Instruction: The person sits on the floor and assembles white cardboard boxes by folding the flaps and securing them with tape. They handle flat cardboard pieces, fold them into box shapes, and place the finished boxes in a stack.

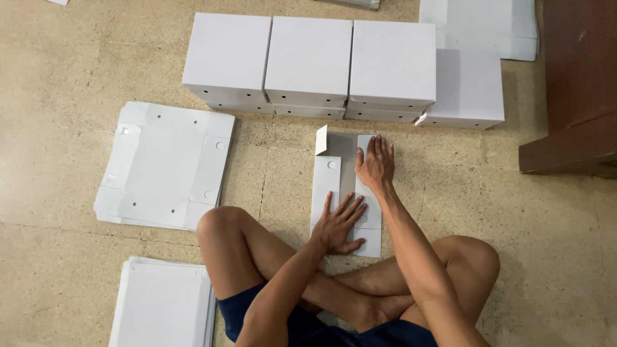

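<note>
posture: seated cross-legged on the tan floor [58,64], knees either side of the work, so both arms reach it without leaning.
left hand [339,225]: flat, fingers spread wide, palm down on the near end of the folded white box blank [334,177]. Grips nothing, only pins it.
right hand [376,164]: flat, fingers together and pointing away, pressing the far right panel of the same blank. Also holds nothing.
box blank: on the floor just ahead of the crossed legs, long axis running away from the person; a small flap [321,140] at the far left corner stands up.
technique (judgement): keep the near palm as anchor, run the far palm along the score line, not across it; even pressure gives a sharp crease. Standing flap looks easy to crush, so keep fingers clear of it.
flat stock: stack of unfolded blanks [164,166] to the left, another stack [160,305] nearer by the left knee.
finished: row of made-up white boxes [308,61] just beyond the blank, more [469,90] to the right.
far right: dark wooden furniture base [575,83], well apart.
</note>
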